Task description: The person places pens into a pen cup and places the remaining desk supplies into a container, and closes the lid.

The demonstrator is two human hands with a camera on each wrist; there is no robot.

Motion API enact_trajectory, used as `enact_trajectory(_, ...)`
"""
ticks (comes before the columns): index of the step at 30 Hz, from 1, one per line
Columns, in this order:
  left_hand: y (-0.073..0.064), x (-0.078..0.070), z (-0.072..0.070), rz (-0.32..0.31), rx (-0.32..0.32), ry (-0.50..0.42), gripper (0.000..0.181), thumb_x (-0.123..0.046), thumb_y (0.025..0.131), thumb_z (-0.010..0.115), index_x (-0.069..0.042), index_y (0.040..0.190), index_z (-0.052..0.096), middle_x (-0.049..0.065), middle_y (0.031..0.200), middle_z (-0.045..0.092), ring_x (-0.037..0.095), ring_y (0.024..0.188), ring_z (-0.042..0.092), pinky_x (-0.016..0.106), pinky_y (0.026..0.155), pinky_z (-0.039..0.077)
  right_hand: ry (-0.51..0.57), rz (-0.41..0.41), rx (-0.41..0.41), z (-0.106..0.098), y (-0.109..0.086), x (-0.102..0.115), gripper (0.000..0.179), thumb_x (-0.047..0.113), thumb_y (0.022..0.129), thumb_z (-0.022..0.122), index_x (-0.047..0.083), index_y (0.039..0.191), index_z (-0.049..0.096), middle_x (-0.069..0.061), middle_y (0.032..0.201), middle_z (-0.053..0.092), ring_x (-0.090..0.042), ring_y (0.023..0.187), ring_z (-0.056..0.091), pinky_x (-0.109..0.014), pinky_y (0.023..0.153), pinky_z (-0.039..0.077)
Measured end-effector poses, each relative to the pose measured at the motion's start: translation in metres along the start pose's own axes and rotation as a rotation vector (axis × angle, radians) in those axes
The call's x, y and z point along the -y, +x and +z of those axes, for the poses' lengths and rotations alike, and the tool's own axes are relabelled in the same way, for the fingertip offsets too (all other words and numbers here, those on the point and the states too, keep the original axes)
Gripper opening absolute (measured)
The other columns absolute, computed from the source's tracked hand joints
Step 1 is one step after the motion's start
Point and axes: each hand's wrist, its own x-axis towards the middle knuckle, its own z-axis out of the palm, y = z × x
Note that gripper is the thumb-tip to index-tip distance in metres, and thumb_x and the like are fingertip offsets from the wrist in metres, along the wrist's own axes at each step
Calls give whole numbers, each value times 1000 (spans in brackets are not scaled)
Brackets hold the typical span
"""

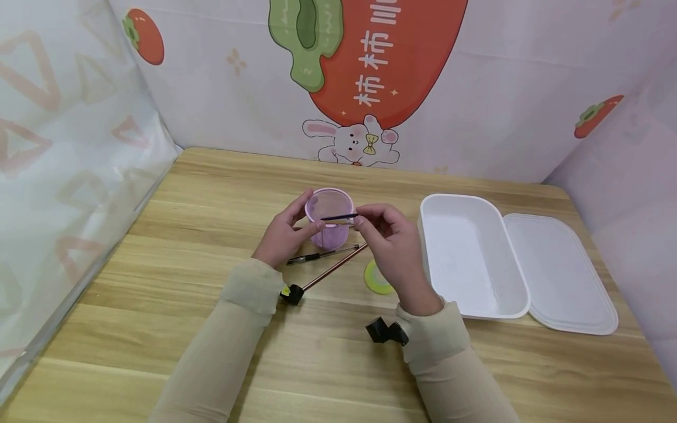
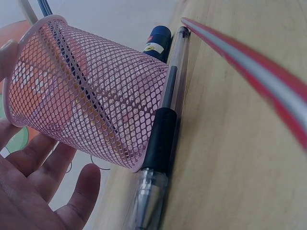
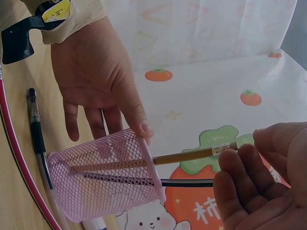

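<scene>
Fingers (image 3: 230, 172) of the right hand (image 1: 391, 241) curl loosely around the outer ends of the yellow pencil (image 3: 184, 156) and the dark pencil (image 3: 187, 183); the eraser shows at the fingertips, and I cannot tell whether they pinch either pencil or only brush it. The left hand (image 1: 282, 235) grips the cup (image 2: 91, 86) by its rim, thumb laid on the edge, the lower fingers spread loosely alongside. The cup stands about upright on the tabletop (image 1: 211, 205), between the hands, and through its mesh both pencils can be seen slanting down inside, their upper parts jutting past the rim. The step in hand looks to be settling these two into the cup. The next move probably calls for letting their ends go cleanly while the left hand steadies the rim, since light mesh could tip if a pencil is dragged. If the loose tools are to follow, the pen (image 2: 163, 139), lying just beside the cup's base, and the red stick (image 1: 333, 268), near it, seem the handiest; each would need lifting by one end and turning upright.
</scene>
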Motion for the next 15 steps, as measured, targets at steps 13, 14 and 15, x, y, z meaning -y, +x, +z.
enact_trajectory(13,0,0,0,-7,7,-6,72,-26,88,66,-20,148,26,4,147,36,24,130,38,43,100,39,-6,66,-114,-11,3,25,15,4,88,61,-5,100,64,-13,89,65,-17,77,60,-18,62,47)
enact_trajectory(14,-1,-1,0,-5,8,-3,72,-26,88,66,-19,148,26,4,147,36,24,130,38,43,100,39,0,82,-119,-12,4,24,15,4,88,61,-5,100,64,-12,88,65,-18,78,61,-19,63,47)
enact_trajectory(15,-1,-1,0,-6,7,1,72,-27,88,66,-19,148,26,4,147,36,24,130,38,43,100,39,1,96,-123,-12,4,24,15,5,89,60,-4,100,64,-11,88,65,-18,78,61,-20,64,48)
